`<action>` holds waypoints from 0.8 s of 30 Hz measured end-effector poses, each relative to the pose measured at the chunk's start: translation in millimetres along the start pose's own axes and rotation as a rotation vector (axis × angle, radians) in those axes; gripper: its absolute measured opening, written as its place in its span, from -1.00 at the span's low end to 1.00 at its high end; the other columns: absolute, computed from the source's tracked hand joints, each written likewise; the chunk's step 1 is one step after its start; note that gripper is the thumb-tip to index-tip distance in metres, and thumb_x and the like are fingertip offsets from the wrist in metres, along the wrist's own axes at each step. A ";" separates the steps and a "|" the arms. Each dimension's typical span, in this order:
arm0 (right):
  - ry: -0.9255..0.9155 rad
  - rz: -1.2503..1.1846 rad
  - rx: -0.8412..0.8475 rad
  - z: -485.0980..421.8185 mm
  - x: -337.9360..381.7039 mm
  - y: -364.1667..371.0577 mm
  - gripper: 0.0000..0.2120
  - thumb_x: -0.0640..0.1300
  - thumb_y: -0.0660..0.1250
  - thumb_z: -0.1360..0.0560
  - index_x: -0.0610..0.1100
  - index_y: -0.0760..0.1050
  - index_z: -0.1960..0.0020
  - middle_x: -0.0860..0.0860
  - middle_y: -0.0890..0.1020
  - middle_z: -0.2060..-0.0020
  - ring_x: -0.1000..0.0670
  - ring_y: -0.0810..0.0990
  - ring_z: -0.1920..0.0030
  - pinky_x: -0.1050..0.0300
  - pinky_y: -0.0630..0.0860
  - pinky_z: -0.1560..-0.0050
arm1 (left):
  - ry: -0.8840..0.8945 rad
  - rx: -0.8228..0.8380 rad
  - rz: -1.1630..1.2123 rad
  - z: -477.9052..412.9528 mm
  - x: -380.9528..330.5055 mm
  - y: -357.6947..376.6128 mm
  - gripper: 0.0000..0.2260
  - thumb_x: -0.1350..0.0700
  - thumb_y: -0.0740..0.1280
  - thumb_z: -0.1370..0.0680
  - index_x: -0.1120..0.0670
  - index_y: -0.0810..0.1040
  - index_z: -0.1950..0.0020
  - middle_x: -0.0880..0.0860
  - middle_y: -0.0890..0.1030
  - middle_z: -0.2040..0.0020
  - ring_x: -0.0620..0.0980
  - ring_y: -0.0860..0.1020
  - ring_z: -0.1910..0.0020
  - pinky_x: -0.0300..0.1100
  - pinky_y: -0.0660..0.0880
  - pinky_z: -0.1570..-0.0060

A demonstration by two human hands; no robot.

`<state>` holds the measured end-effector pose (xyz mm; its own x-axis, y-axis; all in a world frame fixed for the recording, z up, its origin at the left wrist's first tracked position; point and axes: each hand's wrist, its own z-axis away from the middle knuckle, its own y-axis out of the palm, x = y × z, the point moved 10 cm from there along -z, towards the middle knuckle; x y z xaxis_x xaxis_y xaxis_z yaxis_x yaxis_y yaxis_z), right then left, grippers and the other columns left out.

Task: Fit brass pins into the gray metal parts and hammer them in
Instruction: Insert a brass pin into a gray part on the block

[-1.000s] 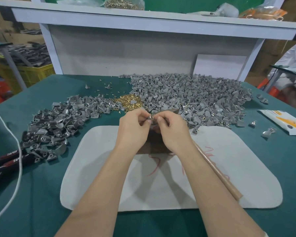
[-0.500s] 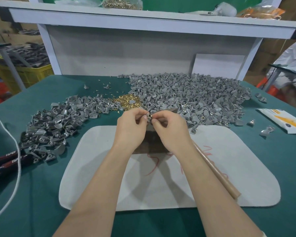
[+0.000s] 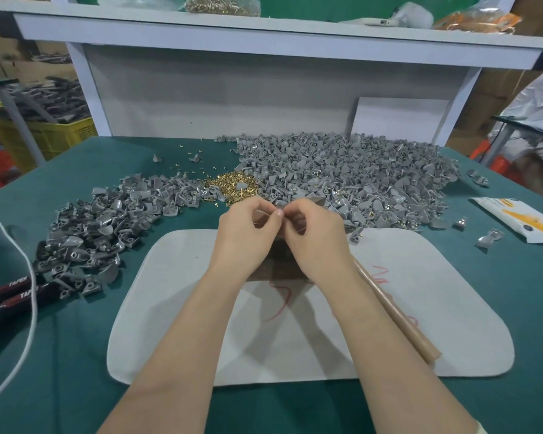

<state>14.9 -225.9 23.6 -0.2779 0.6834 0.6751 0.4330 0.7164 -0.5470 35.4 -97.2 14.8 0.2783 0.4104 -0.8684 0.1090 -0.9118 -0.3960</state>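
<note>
Head view: both hands are raised together over the far edge of a white mat (image 3: pixel 420 296). The left hand (image 3: pixel 243 234) and right hand (image 3: pixel 315 238) meet at the fingertips, with thumbs and forefingers curled in a pinch. What they pinch is nearly hidden; it looks like a small gray part (image 3: pixel 280 210), but I cannot tell whether a pin sits in it.

Below the hands a brown block (image 3: pixel 276 264) rests on the mat. A wooden handle (image 3: pixel 398 314) lies slantwise on the mat beside the right forearm.

On the green table (image 3: pixel 60 386), just beyond the hands, is a small heap of brass pins (image 3: pixel 229 184). It lies between two heaps of gray parts: a large heap (image 3: pixel 358 173) to the right and a looser heap (image 3: pixel 101 227) to the left. A few stray parts lie at the far right near a white packet (image 3: pixel 514 220).

At the left edge are red-and-black pliers (image 3: pixel 10 292), with a white cord (image 3: pixel 29 277) across them.
</note>
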 end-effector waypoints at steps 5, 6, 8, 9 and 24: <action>-0.085 0.068 0.030 1.6 9.7 -0.2 -0.94 -0.19 0.32 -0.48 -0.17 0.55 0.11 -0.08 0.64 0.25 -0.11 0.58 0.18 -0.07 0.50 0.10 | -0.016 0.009 -0.036 -0.6 1.4 0.5 -0.87 0.09 0.36 -0.52 -0.04 0.55 0.23 -0.07 0.64 0.29 -0.14 0.55 0.26 -0.31 0.41 0.26; -0.091 0.075 0.028 2.0 11.1 -0.6 -0.92 -0.17 0.32 -0.49 -0.17 0.55 0.12 -0.08 0.63 0.25 -0.11 0.57 0.19 -0.06 0.50 0.10 | -0.015 0.005 -0.044 -0.5 0.9 0.0 -0.86 0.09 0.34 -0.53 -0.04 0.55 0.23 -0.08 0.64 0.28 -0.14 0.56 0.24 -0.32 0.41 0.26; -0.096 0.083 0.016 2.3 13.0 -1.6 -0.88 -0.14 0.31 -0.51 -0.18 0.55 0.13 -0.09 0.63 0.26 -0.12 0.56 0.20 -0.05 0.48 0.10 | -0.014 0.002 -0.061 0.0 0.4 -0.8 -0.84 0.07 0.32 -0.55 -0.07 0.55 0.24 -0.10 0.63 0.27 -0.16 0.57 0.22 -0.32 0.42 0.24; -0.092 0.082 0.015 2.3 12.9 -1.7 -0.87 -0.14 0.31 -0.51 -0.19 0.56 0.13 -0.09 0.63 0.26 -0.12 0.56 0.19 -0.05 0.48 0.09 | -0.017 0.004 -0.067 0.2 0.6 -0.4 -0.83 0.06 0.31 -0.55 -0.07 0.54 0.25 -0.10 0.63 0.26 -0.15 0.58 0.21 -0.30 0.43 0.23; 0.019 -0.028 0.056 -1.4 0.2 4.4 -0.90 -0.20 0.34 -0.46 -0.10 0.61 0.06 0.03 0.67 0.19 0.03 0.62 0.11 0.04 0.54 -0.04 | -0.114 0.028 0.180 -3.8 16.5 2.8 -0.84 0.16 0.32 -0.55 0.01 0.57 0.23 0.14 0.67 0.17 0.17 0.63 0.06 0.11 0.55 -0.09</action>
<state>17.9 -222.8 22.0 -0.2724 0.6609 0.6993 0.3763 0.7420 -0.5548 43.9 -93.1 0.5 0.1805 0.2414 -0.9535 0.0400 -0.9704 -0.2381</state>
